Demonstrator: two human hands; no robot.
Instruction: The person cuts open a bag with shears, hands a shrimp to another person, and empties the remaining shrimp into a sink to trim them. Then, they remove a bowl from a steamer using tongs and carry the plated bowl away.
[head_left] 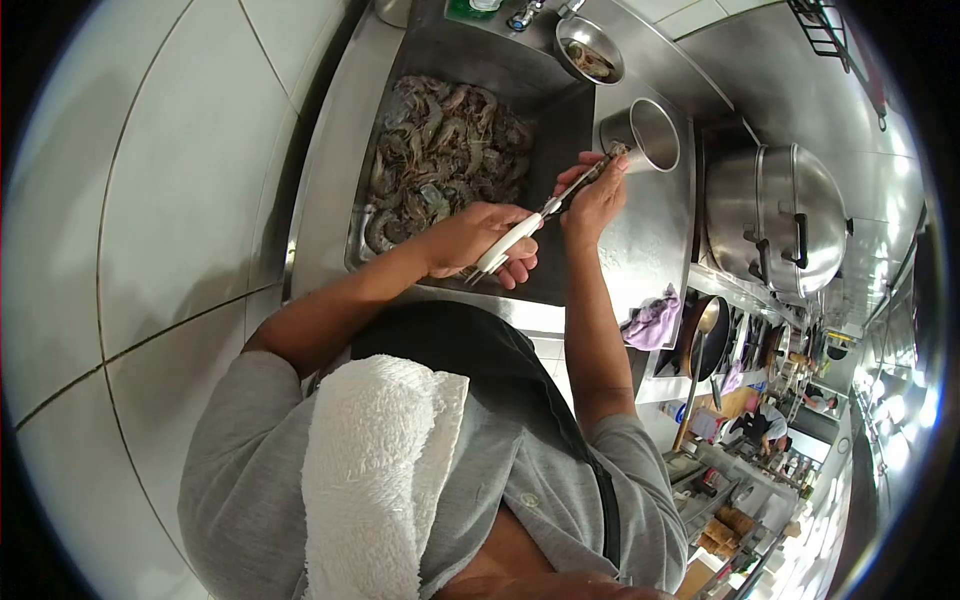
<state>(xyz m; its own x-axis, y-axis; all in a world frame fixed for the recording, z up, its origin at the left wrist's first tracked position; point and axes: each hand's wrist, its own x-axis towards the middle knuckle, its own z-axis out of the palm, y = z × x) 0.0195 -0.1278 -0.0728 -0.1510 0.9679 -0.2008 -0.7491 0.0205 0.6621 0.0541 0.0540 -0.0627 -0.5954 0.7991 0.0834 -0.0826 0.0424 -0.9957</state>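
My left hand (482, 236) is closed around the white handles of a pair of scissors (512, 243). The blades point up and right, into my right hand (596, 203). Between the fingers and thumb of that hand is a shrimp (617, 150), mostly covered by the fingers and blades; how far the blades reach into it is hard to see. Both hands are over the near right part of a steel sink. A large heap of raw shrimp (450, 145) lies in the sink, beyond my left hand. Just past my right fingertips stands a steel cup (655, 135).
A steel bowl (610, 70) with some shrimp pieces sits at the sink's far right corner, by the tap (525, 15). Rightward are a purple cloth (653, 320), a large lidded pot (775, 220) and a wok (710, 340) with a ladle. A tiled wall (180, 150) borders the left. People work farther off.
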